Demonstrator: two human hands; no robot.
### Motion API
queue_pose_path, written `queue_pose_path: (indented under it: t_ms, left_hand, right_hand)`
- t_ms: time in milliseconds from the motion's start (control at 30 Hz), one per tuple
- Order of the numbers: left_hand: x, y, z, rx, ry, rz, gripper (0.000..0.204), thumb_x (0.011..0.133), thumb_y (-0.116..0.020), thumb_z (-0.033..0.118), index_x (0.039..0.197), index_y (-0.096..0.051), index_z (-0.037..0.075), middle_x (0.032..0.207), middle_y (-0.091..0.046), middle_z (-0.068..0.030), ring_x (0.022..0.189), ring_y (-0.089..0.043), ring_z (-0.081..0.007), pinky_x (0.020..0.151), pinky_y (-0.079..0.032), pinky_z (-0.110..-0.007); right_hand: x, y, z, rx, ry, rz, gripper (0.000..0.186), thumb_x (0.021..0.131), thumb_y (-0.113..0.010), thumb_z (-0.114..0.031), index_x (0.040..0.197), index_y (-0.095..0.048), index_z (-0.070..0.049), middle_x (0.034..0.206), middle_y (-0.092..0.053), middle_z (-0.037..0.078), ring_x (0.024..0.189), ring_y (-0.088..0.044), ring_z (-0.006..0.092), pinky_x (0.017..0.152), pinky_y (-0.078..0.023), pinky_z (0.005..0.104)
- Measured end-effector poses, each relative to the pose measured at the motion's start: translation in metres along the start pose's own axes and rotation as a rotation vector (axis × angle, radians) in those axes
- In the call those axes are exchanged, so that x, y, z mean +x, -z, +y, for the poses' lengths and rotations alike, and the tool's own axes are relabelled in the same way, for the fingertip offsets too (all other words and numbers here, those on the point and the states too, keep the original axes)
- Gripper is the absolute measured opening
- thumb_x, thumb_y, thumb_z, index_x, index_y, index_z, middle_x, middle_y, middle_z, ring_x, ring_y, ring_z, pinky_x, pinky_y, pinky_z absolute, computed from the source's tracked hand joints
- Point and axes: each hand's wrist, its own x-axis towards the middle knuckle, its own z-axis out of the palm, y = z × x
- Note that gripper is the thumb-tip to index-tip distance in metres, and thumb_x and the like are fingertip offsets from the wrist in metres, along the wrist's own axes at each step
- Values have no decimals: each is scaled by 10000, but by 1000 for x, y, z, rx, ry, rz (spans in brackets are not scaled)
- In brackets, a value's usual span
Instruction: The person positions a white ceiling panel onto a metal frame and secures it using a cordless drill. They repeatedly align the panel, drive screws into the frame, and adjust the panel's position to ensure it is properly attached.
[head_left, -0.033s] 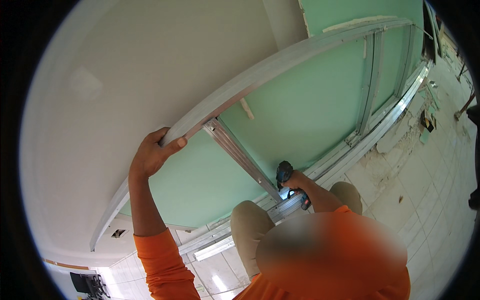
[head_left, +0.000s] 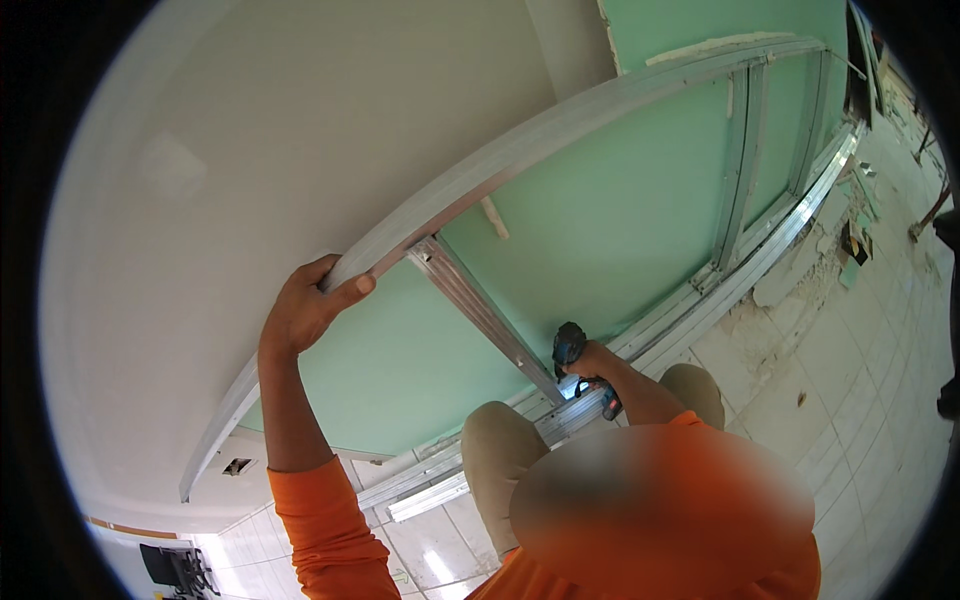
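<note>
My left hand (head_left: 303, 308) is wrapped over the long metal top rail (head_left: 530, 150) of a low stud frame, thumb on the near side. Low down, my right hand (head_left: 598, 362) grips a dark cordless drill (head_left: 569, 343). The drill is by the foot of a metal stud (head_left: 480, 305), where a small light glows on the bottom track (head_left: 690, 310). The drill's tip and any screw there are hidden. That stud leans between the top rail and the bottom track. Green drywall (head_left: 600, 230) stands behind the frame.
More studs (head_left: 738, 170) stand to the right. Broken drywall and dust (head_left: 800, 270) lie on the tiled floor (head_left: 780, 390). A loose metal channel (head_left: 430, 497) lies by my left knee (head_left: 500, 450). At the lower left is a black chair (head_left: 178, 570). A pale wall (head_left: 330, 120) rises beyond the rail.
</note>
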Motion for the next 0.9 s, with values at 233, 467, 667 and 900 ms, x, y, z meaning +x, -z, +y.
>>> queue_pose_path:
  t_ms: [233, 467, 667, 900]
  left_hand:
    - [-1, 0, -1, -39, 8, -17, 1043, 592, -750, 815, 1174, -675, -47, 958, -703, -247, 918, -690, -373, 845, -538, -437]
    - [1, 0, 0, -8, 44, -26, 1114, 544, -761, 835, 1223, -658, -42, 981, -702, -273, 952, -695, -400, 874, -543, -460]
    - [0, 1, 0, -26, 64, -49, 1136, 533, -762, 841, 1223, -654, -55, 998, -698, -281, 954, -692, -415, 874, -542, -464]
    - [1, -1, -2, -27, 54, -32, 1102, 561, -765, 825, 1216, -657, -54, 984, -697, -267, 950, -686, -401, 872, -535, -462]
  right_hand:
    - [-14, 16, -14, 256, -173, -103, 342, 823, -684, -416, 811, -690, -75, 631, -665, 123, 521, -653, 241, 517, -553, 386]
    - [-19, 15, -11, 325, -173, -87, 352, 836, -677, -416, 773, -674, -70, 609, -655, 111, 520, -658, 235, 502, -559, 378]
    - [-13, 12, -7, 204, -116, -80, 316, 837, -695, -405, 885, -691, -93, 688, -689, 101, 562, -680, 231, 552, -571, 363]
    - [-30, 27, -16, 286, -153, -109, 351, 843, -706, -418, 933, -696, -78, 719, -699, 94, 553, -666, 218, 554, -569, 375]
